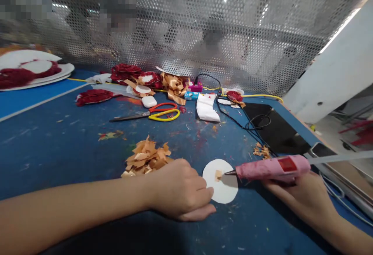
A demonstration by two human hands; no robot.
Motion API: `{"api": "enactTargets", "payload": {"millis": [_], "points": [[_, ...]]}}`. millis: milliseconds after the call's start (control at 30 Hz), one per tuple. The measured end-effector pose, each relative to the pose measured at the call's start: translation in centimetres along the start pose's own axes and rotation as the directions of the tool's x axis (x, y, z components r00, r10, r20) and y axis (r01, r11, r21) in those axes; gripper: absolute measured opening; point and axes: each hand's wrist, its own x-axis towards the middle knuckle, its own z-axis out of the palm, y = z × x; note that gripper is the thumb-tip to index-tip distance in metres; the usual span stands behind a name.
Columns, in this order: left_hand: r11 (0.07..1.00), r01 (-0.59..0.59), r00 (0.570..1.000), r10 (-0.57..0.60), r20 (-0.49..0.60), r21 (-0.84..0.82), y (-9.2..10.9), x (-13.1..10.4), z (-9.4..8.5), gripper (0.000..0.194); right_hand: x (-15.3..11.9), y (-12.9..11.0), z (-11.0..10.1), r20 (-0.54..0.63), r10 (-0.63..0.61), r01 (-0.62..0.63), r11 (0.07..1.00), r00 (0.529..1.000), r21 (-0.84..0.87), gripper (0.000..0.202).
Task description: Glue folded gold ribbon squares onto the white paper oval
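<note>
Scissors (147,114) lie behind a tan scrap pile (147,158) on the blue table (72,154). Left hand (185,191) just right of the pile, fingers curled at the white disc's (225,192) left edge; can't tell if they pinch it. Disc flat on table, tan square (218,175) near its middle. Pink glue gun (262,168), nozzle over disc, gripped in right hand (305,194). Hands apart.

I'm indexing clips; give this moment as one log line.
left hand: at disc edge | right hand: holding glue gun, nozzle over disc | scraps: heaped beside left hand
</note>
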Motion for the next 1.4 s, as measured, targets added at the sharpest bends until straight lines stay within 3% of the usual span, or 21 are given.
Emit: {"api": "enactTargets", "payload": {"millis": [200, 433, 567, 700, 900, 1400], "points": [[0.999, 0.03, 1.0, -0.031, 0.007, 0.019, 0.1, 0.1, -0.1, 0.022, 1.2, 0.0, 0.2, -0.018, -0.197, 0.195, 0.976, 0.98, -0.097, 0.037], [0.997, 0.074, 0.997, -0.074, 0.019, -0.009, 0.1, 0.4, -0.1, 0.023, 1.3, -0.5, -0.2, -0.03, -0.312, 0.299, 0.931, 0.95, -0.209, 0.042], [0.997, 0.072, 0.997, -0.072, -0.02, 0.019, 0.2, 0.5, -0.2, 0.021, 1.2, -0.3, -0.1, -0.032, -0.316, 0.3, 0.925, 0.948, -0.235, 0.043], [0.994, 0.105, 0.994, -0.103, -0.049, 0.04, 0.2, 0.5, 0.0, 0.019, 0.8, 0.4, 0.3, 0.022, -0.242, 0.241, 0.954, 0.97, -0.18, 0.035], [0.988, 0.154, 0.988, -0.154, 0.004, 0.03, 0.2, 0.3, 0.4, 0.018, 0.4, 1.1, 0.6, 0.041, -0.184, 0.188, 0.967, 0.982, -0.172, 0.03], [0.988, 0.156, 0.987, -0.156, 0.024, 0.013, 0.1, 0.3, 0.5, 0.02, 1.0, 0.7, 0.0, 0.053, -0.356, 0.358, 0.904, 0.933, -0.233, 0.036]]}}
